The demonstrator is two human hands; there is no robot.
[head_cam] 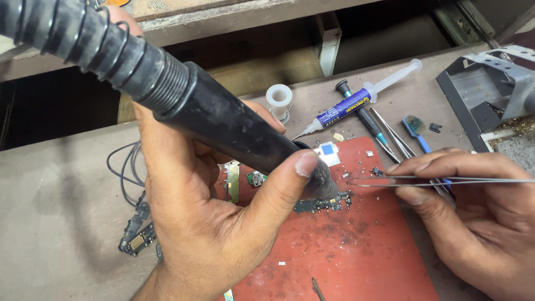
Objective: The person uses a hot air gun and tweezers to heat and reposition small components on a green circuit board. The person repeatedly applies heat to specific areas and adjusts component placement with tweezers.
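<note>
circuit board (323, 203) lies on the red mat (356, 262) on the desk (56, 212), right under the nozzle of the black hot-air handle (223, 120). left hand (206, 212) fingers clamp that handle, angled down for aim; right hand (479, 217) fingers pinch tweezers (446, 180) shut, tips beside the board.

Grey workbench (61, 184): red mat (356, 251), syringe (356, 100), white spool (279, 99), black cables (125, 167), screwdriver (362, 114).

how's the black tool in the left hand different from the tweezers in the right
The hot-air handle is thick, black and round, with a ribbed hose; the tweezers are thin, shiny metal.
The left hand wraps the handle in a full grip; the right hand pinches the tweezers with its fingers.
Both point toward the small circuit board on the red mat.
</note>
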